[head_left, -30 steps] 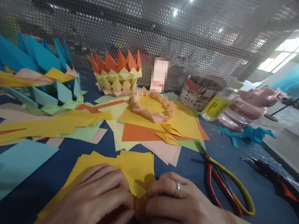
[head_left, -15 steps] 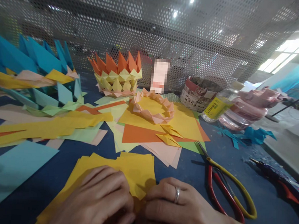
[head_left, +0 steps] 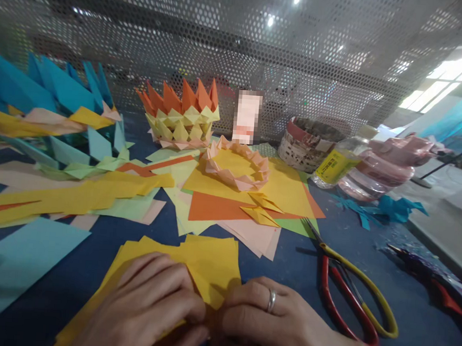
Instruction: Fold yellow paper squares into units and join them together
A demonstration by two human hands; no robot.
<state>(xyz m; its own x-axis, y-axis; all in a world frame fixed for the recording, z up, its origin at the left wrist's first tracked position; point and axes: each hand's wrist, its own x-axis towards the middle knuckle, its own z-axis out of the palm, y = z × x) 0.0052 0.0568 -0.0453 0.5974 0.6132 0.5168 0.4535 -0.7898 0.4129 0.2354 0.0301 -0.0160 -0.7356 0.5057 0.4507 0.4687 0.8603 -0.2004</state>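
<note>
Left hand and right hand curl at six o'clock, grip unclear; yellow paper seems light, easily creased; pinch edges.

The paper sheets are yellow, the tabletop dark blue.

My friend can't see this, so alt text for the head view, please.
Left hand and ringed right hand close together at yellow paper on a blue table. Beyond lies a pink paper ring; to the right, a red-and-yellow tool.
</note>
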